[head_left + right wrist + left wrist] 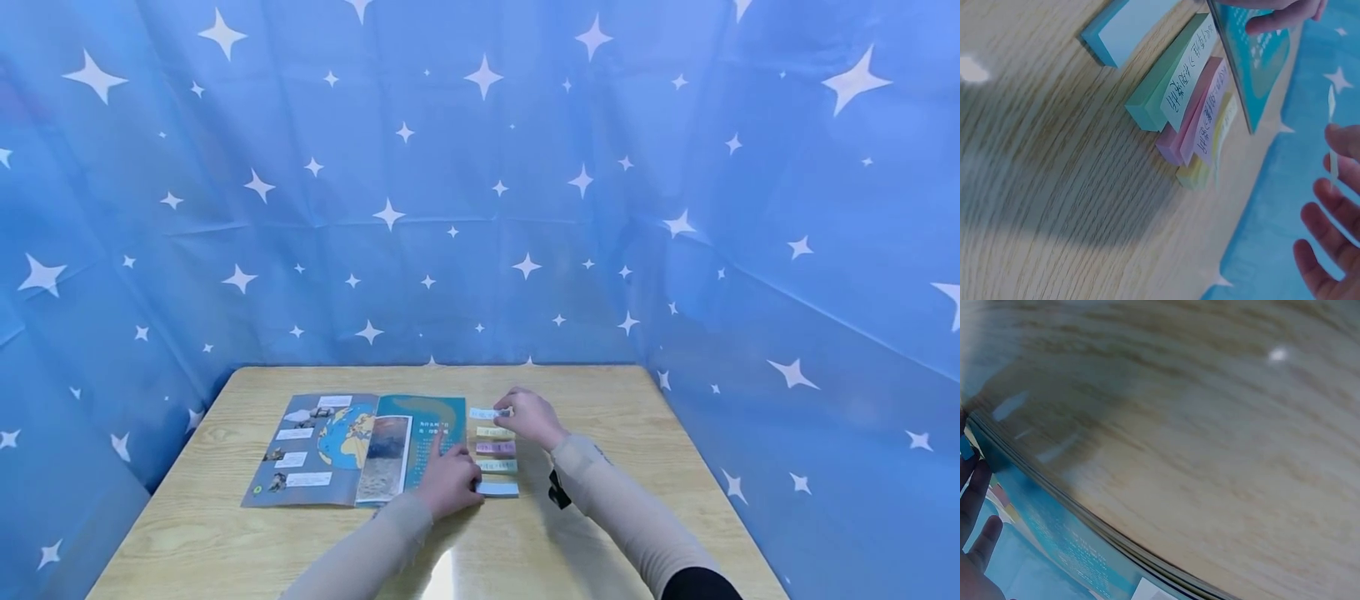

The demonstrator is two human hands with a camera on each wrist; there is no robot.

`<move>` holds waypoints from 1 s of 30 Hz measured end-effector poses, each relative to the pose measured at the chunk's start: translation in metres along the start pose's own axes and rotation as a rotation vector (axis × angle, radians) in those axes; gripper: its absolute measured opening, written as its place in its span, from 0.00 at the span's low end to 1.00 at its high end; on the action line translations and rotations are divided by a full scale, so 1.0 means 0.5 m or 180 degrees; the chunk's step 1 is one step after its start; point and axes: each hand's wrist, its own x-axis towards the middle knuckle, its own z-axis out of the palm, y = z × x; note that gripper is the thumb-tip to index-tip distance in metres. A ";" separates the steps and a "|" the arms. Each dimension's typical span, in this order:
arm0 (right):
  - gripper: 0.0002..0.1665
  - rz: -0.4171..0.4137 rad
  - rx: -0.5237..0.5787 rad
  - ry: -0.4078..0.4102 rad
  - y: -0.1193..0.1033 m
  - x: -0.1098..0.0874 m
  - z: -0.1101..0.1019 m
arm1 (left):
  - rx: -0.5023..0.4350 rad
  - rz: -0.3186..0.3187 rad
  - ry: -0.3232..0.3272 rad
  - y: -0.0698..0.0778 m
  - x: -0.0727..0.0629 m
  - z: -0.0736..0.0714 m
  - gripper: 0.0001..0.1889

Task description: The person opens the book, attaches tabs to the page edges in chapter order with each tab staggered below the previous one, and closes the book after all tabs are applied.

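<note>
An open booklet (420, 408) lies flat, with a globe picture on its left page and teal on its right. My left hand (450, 479) rests on the lower right page, one finger extended, near the blue sticky note pad (498, 490). In the right wrist view, my right hand (1335, 206) pinches a thin pale sticky note (1333, 103), seen edge-on above the table. Beside the booklet lie the green pad (1154, 103), pink pad (1179, 140) and yellow pad (1192, 174), with handwritten slips on top. The left wrist view shows only part of the left hand (975, 531).
The pads form a column along the booklet's right edge on the wooden table (615, 467). A picture card (386, 458) lies across the booklet's fold. A blue star-patterned curtain (465, 167) surrounds the table at the back and sides.
</note>
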 end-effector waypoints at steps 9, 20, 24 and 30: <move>0.13 0.0037 0.0057 0.0035 0.010 0.032 0.014 | 0.0043 -0.0039 -0.0027 -0.008 0.015 0.018 0.12; 0.12 0.0141 0.0171 0.0023 0.031 0.068 0.049 | -0.0415 -0.0220 0.0092 -0.048 0.037 -0.010 0.11; 0.12 0.0243 0.0225 -0.0026 0.032 0.077 0.063 | -0.0559 -0.0379 0.0181 -0.077 0.043 -0.019 0.10; 0.11 0.0255 0.0282 -0.0022 0.030 0.092 0.086 | -0.0567 -0.0770 0.0343 -0.113 0.047 -0.020 0.08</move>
